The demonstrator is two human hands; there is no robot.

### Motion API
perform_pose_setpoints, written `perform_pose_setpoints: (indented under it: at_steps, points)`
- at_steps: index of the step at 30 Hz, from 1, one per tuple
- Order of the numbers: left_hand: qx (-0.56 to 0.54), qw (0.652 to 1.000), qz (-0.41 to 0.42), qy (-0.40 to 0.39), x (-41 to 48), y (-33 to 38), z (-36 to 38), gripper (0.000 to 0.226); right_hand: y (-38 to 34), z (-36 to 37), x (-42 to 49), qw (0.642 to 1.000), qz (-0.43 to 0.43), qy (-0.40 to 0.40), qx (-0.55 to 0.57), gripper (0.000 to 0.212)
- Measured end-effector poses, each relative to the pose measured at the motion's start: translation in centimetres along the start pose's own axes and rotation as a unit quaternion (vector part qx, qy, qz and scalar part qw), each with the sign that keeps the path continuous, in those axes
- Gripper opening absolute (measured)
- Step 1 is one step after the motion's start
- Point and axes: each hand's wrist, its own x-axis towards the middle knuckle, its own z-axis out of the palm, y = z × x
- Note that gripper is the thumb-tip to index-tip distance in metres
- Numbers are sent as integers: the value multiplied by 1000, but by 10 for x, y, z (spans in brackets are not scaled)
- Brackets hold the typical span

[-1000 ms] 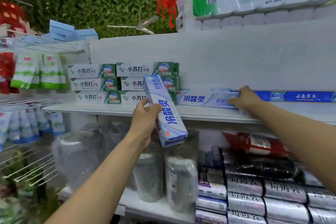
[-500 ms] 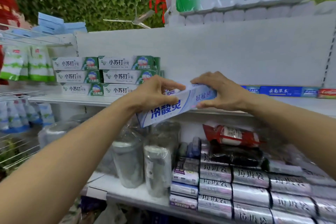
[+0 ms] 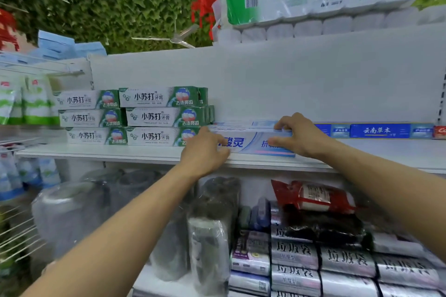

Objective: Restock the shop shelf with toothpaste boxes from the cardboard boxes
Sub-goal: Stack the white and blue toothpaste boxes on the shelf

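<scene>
Gripping toothpaste box (image 3: pixel 251 146) on shelf (image 3: pixel 120 155); left hand (image 3: pixel 205 155), right hand (image 3: pixel 301 136) fingers (image 3: pixel 284 125) curled.

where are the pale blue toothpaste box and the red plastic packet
pale blue toothpaste box (image 3: pixel 251 144): head view, middle of front face
red plastic packet (image 3: pixel 313 196): head view, white label

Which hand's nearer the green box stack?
Left. The left hand is just beside the green stack, at the blue box's left end; right hand is farther off, at its right end.
</scene>
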Motion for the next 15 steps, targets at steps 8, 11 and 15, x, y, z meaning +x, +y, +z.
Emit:
perform_pose_setpoints:
  at_steps: [8,11,15]
  points:
    - [-28,993,-25,-111,42,-11,17,57,1,23,44,990,128,-16,-56,37]
    - [-29,989,-19,-147,56,-15,18,60,5,30,58,986,152,-10,-59,23]
    - [-61,983,-21,-174,70,-20,20,59,12,41,72,983,178,0,-51,17]
